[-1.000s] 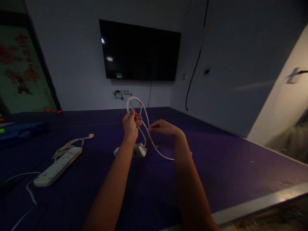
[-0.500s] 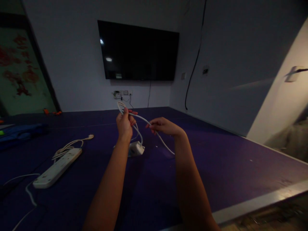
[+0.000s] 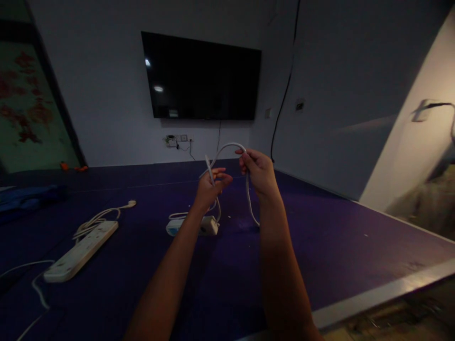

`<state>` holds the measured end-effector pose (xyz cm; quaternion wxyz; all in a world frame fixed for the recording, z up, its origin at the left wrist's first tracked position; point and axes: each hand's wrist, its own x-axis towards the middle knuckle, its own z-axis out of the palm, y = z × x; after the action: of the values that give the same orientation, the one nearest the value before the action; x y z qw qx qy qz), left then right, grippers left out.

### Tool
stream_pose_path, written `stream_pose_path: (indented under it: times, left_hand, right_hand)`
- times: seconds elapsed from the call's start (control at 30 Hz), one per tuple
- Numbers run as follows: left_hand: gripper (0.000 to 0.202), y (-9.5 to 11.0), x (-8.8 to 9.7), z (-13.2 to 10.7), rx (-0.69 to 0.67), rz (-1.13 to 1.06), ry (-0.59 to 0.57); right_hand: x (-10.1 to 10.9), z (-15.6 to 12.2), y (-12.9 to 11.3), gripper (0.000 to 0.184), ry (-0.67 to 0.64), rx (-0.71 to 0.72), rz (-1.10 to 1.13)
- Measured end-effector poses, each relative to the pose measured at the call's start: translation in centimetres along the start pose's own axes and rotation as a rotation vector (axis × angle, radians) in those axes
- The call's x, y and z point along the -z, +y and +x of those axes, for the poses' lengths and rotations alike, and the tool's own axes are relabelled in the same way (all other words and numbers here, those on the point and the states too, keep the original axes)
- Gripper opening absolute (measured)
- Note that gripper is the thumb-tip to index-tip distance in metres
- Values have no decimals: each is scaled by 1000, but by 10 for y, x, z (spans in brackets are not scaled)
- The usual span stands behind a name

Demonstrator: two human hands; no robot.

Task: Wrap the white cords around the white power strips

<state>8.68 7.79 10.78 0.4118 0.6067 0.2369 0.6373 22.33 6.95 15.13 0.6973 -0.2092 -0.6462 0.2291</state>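
A white power cable (image 3: 231, 144) arches between my two hands above the purple surface. My left hand (image 3: 210, 189) loosely holds a loop of it, which crosses the hand by the thumb; the fingertips are partly spread. Pinched between thumb and fingers of my right hand (image 3: 259, 171), another stretch of the cable hangs down, its lower end passing behind my right forearm. Below the left hand lies a white power strip (image 3: 209, 226), joined to the cable at its right end and partly hidden by my left forearm.
To the left lies a second white power strip (image 3: 83, 251) with its bundled cord and plug (image 3: 131, 203). A dark blue cloth (image 3: 30, 196) is further left. The purple surface (image 3: 337, 255) has a pale edge at right. A television (image 3: 202, 78) hangs on the back wall.
My right hand has risen and turned, pulling the cable into a higher arch. My left hand has moved right and its fingers have loosened. More of the power strip beneath now shows.
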Motion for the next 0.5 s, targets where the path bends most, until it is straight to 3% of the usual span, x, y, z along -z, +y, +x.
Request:
stream_pose_path:
  times: [0.27,0.5]
  left_hand:
    - [69,-34,-22,-9,84,85,-274]
    - [46,-48,-25,-11,115,86,-427]
  right_hand:
    - [3,7,12,22,59,-9,266]
    - [-9,8,11,28,148,-70,368]
